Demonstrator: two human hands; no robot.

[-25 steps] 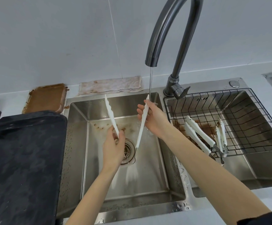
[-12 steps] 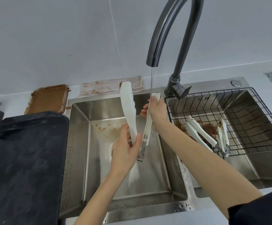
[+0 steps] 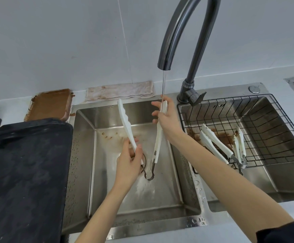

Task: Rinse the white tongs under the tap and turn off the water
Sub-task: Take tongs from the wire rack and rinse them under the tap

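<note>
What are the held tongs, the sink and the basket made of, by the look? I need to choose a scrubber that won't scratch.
The white tongs look like matte white plastic or silicone arms on a bare metal spring handle, shiny at the loop. The sink looks like brushed stainless steel: grey, with soft reflections. The wire basket seems to be dark-coated metal wire; the coating can't be identified.

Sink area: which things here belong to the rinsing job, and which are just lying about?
In the job:
white tongs, held by left hand and right hand
tap, water running
tap handle
left sink

Lying about:
other tongs in wire basket
black tray
stained cloth
brown dish
</note>
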